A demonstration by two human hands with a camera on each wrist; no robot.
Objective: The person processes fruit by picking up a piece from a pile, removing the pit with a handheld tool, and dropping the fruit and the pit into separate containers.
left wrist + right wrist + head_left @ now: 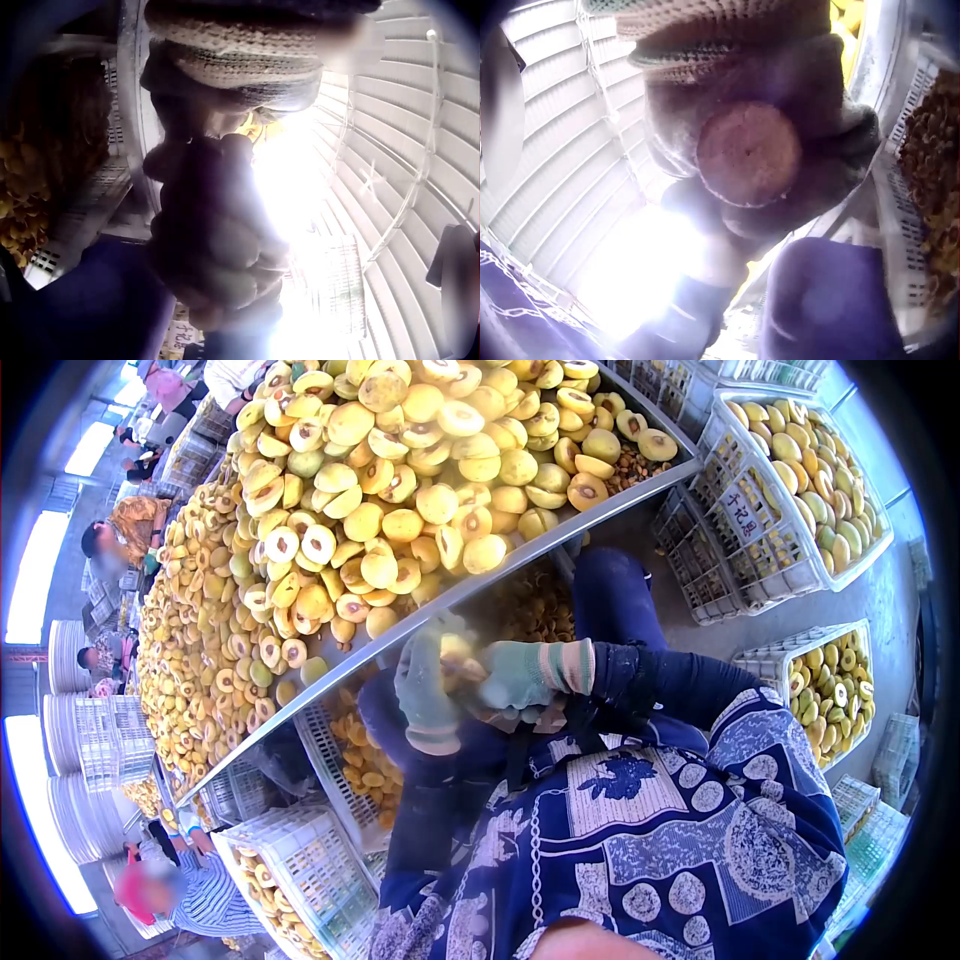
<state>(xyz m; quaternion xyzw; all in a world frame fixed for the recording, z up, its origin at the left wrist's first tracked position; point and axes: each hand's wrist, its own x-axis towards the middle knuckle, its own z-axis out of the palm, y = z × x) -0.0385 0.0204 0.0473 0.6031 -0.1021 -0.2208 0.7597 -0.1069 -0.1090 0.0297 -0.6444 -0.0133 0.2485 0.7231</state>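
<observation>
In the head view, my gloved left hand (425, 690) grips a yellow fruit piece (455, 648). Facing it, almost touching, is my gloved right hand (525, 675). The right wrist view shows that right hand (780, 157) curled round something with a round, brown, wood-like end (748, 154); the rest of it is hidden. A little yellow fruit (259, 129) shows below the knitted cuff in the left wrist view, where the fingers are dark. Both hands are over the lap, beside the metal rim (440, 603) of a table heaped with halved yellow fruit (400, 525).
Crates of fruit stand at the right (805, 575), lower right (865, 690) and lower left (300, 830). Below the table edge are a crate with yellow pieces (365, 760) and a brown heap (540, 610). Several people are along the far left, near stacked white baskets (85, 810).
</observation>
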